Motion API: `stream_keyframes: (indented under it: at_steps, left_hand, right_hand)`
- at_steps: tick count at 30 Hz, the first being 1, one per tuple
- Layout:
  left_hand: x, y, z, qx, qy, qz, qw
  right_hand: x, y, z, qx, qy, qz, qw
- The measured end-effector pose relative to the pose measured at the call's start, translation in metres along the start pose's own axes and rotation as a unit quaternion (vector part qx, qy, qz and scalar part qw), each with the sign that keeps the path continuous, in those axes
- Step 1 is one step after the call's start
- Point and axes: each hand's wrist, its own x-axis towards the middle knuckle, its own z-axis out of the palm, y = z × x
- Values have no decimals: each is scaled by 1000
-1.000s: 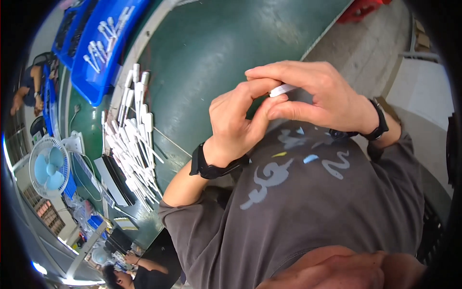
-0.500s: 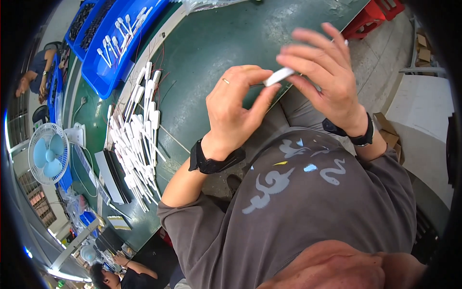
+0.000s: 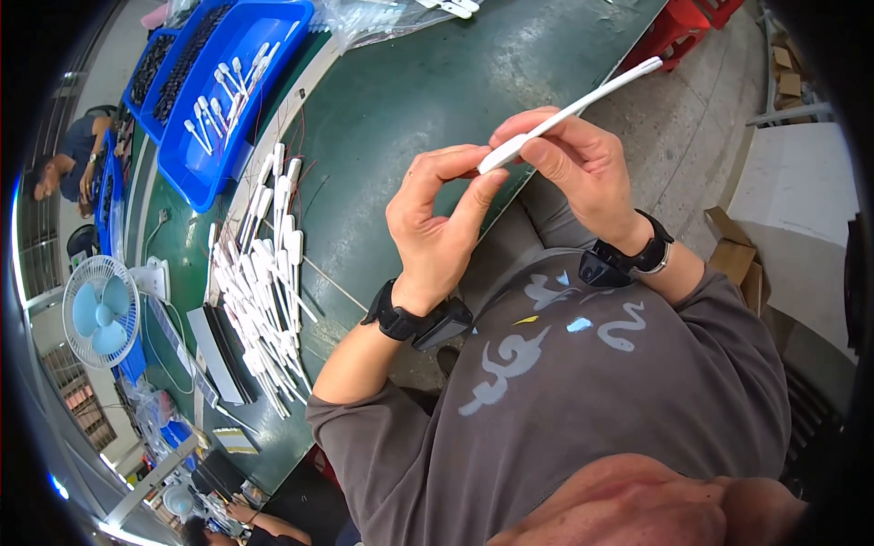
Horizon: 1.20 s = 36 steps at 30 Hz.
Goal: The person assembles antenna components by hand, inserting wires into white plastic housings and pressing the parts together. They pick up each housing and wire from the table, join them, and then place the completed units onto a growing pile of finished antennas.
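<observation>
A slim white plastic stick with a wider, flat head [image 3: 601, 95] is between my two hands, above the table edge nearest me. The fingertips of my left hand [image 3: 432, 214] pinch the end of the wide head. Closer to the stem, my right hand [image 3: 587, 173] grips the same stick between thumb and fingers. Its thin stem slants up and to the right, past my right hand. Left of my left hand, a pile of similar white sticks [image 3: 264, 282] lies on the green table [image 3: 401, 91], with thin reddish wires among them.
A blue tray [image 3: 187, 177] at the upper left holds several white sticks; blue bins of small dark parts [image 3: 177, 77] adjoin it. A fan [image 3: 102, 311] stands at the left. Clear plastic bags [image 3: 364, 27] lie at the far edge, near red stools [image 3: 674, 41]. Two other people are on the left.
My right hand, raised with blurred, spread fingers before, has come down and closed on the white stick. The stick's long stem is now plainly visible, pointing up and right.
</observation>
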Motion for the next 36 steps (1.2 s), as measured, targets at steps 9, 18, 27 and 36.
stream_keyframes:
  at_steps: [9,18,27,36]
  left_hand:
    - [15,4,-11,-341,-155,-380,846]
    - [8,-1,1,138,-37,35,989]
    - [11,-5,-11,320,-1,213,923]
    - [2,9,-35,408,-61,162,896]
  right_hand:
    - [22,11,-23,49,-135,109,984]
    - [16,25,-16,139,-76,111,981]
    - [16,33,-7,186,-44,133,972]
    - [8,40,-15,-13,-65,66,996]
